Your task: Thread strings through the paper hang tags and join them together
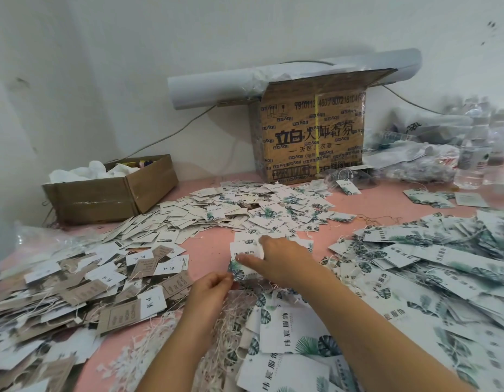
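Tag (246,254) points lengthwise at the wall (245,29), right hand (284,260) gripping it, left hand (212,287) pinching its near leafy end.

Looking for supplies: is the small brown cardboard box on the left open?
Open: the small brown cardboard box shows crumpled white wads above its rim.
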A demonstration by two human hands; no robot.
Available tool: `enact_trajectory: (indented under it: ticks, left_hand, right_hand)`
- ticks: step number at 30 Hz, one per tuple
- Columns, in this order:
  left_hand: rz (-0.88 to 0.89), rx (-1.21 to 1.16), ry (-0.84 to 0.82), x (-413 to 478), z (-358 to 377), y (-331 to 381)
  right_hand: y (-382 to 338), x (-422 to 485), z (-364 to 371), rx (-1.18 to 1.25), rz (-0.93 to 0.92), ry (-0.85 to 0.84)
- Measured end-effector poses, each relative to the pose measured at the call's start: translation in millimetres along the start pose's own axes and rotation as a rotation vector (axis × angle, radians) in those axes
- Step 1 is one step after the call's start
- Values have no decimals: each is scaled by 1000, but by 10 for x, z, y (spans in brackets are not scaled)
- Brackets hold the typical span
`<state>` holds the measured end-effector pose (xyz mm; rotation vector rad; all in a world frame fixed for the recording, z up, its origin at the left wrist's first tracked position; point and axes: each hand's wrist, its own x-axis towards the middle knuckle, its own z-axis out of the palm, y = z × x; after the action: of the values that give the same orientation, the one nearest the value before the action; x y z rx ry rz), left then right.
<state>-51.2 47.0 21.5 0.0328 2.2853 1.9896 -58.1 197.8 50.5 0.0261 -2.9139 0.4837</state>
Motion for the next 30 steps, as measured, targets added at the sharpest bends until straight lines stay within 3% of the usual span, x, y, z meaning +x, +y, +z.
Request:
enact_trajectory:
  ticks: [3, 8, 11, 18, 30]
  left_hand:
    - [15, 20, -7, 1, 3, -14]
    - [143, 147, -57, -35, 61, -36]
    - [190, 248, -59, -52, 103, -37]
    - [236, 229, -81, -75, 135, -14]
    - [258, 183, -102, -130, 150, 28]
  right_hand:
    - [-15, -15, 8, -2, 162, -8]
    - [-22, -11, -1, -15, 217, -94]
    - [-35, -6, -27, -4, 226, -113]
    - [-29, -17, -80, 34, 192, -128]
    - [-13, -20, -170, 349, 159, -231]
